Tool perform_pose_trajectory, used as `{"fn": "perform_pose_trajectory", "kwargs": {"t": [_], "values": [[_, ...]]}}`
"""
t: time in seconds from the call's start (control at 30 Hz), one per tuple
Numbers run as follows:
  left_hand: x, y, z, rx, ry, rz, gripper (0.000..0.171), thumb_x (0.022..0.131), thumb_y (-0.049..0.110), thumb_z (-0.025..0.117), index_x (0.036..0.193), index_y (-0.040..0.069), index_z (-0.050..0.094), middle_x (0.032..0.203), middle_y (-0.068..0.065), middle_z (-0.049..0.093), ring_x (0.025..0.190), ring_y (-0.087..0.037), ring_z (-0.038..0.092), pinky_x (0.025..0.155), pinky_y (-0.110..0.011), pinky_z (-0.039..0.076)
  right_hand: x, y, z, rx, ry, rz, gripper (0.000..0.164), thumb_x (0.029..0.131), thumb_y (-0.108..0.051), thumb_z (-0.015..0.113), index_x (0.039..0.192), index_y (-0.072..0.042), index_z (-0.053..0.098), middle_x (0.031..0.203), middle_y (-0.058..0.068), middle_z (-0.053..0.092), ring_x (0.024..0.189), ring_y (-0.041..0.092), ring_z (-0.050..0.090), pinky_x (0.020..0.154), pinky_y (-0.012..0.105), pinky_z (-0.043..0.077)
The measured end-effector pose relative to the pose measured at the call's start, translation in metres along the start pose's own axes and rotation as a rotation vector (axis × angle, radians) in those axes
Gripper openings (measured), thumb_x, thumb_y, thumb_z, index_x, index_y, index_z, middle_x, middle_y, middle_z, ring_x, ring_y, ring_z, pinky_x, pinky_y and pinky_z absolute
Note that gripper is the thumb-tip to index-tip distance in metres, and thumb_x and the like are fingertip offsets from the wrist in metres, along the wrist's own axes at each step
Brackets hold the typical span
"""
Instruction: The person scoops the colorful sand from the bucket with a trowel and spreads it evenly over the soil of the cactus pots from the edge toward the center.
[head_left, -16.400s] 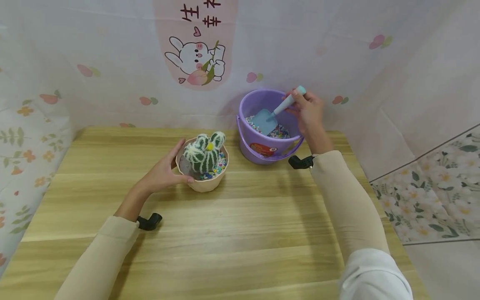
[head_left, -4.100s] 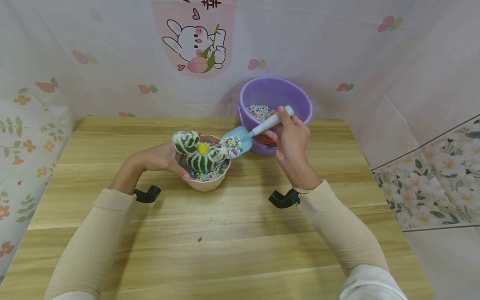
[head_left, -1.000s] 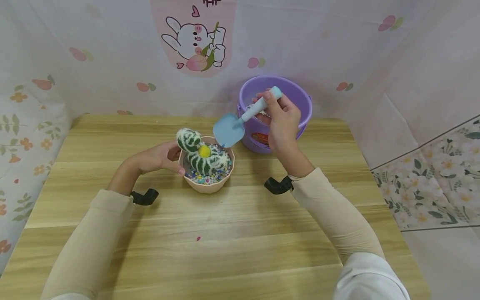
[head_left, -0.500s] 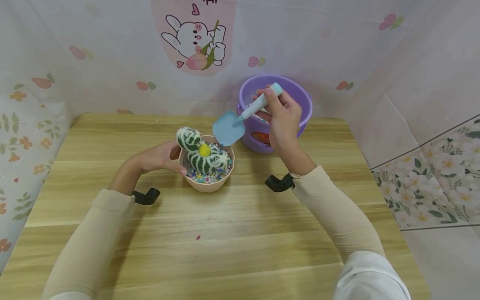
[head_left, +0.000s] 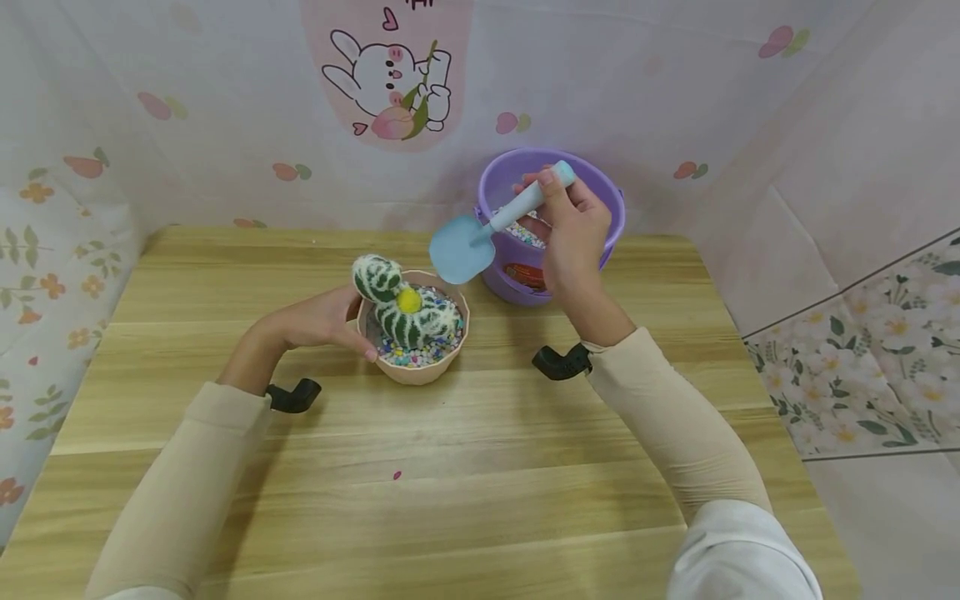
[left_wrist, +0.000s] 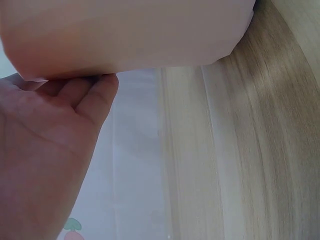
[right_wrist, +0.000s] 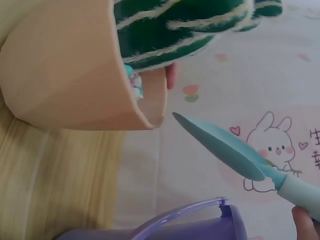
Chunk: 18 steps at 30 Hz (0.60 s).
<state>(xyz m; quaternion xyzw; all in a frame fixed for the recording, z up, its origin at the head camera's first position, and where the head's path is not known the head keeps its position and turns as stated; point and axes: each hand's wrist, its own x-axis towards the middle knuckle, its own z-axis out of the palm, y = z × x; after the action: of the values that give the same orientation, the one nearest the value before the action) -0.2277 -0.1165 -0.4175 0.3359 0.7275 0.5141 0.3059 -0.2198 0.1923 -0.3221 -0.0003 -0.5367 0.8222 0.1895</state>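
A peach flowerpot (head_left: 414, 373) stands on the table, holding a green-and-white cactus (head_left: 408, 323) with a yellow flower, tilted to one side, and small coloured pebbles (head_left: 397, 356). My left hand (head_left: 322, 321) grips the pot's left side, thumb at the near rim; in the left wrist view its fingers (left_wrist: 97, 97) press the pot wall (left_wrist: 125, 35). My right hand (head_left: 577, 237) holds a light-blue toy shovel (head_left: 461, 250) by its handle. The shovel's blade hangs just behind and right of the pot's rim, with no pebbles visible on it.
A purple bucket (head_left: 510, 279) with more coloured pebbles (head_left: 528, 233) stands behind my right hand, against the printed cloth backdrop (head_left: 225, 125). One small pink piece (head_left: 397, 476) lies on the wooden table (head_left: 450, 533) nearer me.
Earlier the shovel was in the bucket, then at the pot's rim full of pebbles. The pot now has more pebbles. The shovel has just lifted slightly away; the cactus leans more than at first.
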Motion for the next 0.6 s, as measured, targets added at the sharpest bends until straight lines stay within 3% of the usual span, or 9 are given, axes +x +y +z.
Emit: {"fn": "perform_pose_trajectory", "kwargs": {"t": [0.17,0.37,0.6], "values": [[0.000,0.000,0.000,0.008,0.008,0.000,0.098,0.073,0.007,0.085,0.150,0.006,0.025,0.148,-0.013,0.037,0.137,-0.031,0.033,0.114,-0.054,0.024,0.010,-0.008,-0.006,0.110,0.056,0.045,0.025,0.091,-0.016,0.068,0.100,0.007,0.065,0.094,0.019,0.069,0.087,0.030,0.071,0.064,0.034,0.060],[-0.003,-0.001,0.003,0.007,0.035,0.004,0.097,0.075,0.009,0.084,0.151,0.006,0.024,0.151,-0.013,0.035,0.141,-0.032,0.029,0.116,-0.054,0.020,0.025,-0.027,-0.020,0.258,0.177,0.099,0.025,0.091,-0.014,0.068,0.103,0.007,0.063,0.089,0.017,0.068,0.087,0.030,0.071,0.075,0.044,0.057],[-0.010,-0.004,0.009,-0.004,0.082,0.032,0.090,0.080,0.008,0.080,0.151,0.005,0.025,0.150,-0.013,0.036,0.141,-0.031,0.031,0.117,-0.050,0.022,0.040,-0.045,-0.039,0.285,0.326,0.111,0.027,0.090,-0.016,0.069,0.104,0.006,0.062,0.085,0.014,0.066,0.086,0.029,0.071,0.077,0.046,0.057]]}}
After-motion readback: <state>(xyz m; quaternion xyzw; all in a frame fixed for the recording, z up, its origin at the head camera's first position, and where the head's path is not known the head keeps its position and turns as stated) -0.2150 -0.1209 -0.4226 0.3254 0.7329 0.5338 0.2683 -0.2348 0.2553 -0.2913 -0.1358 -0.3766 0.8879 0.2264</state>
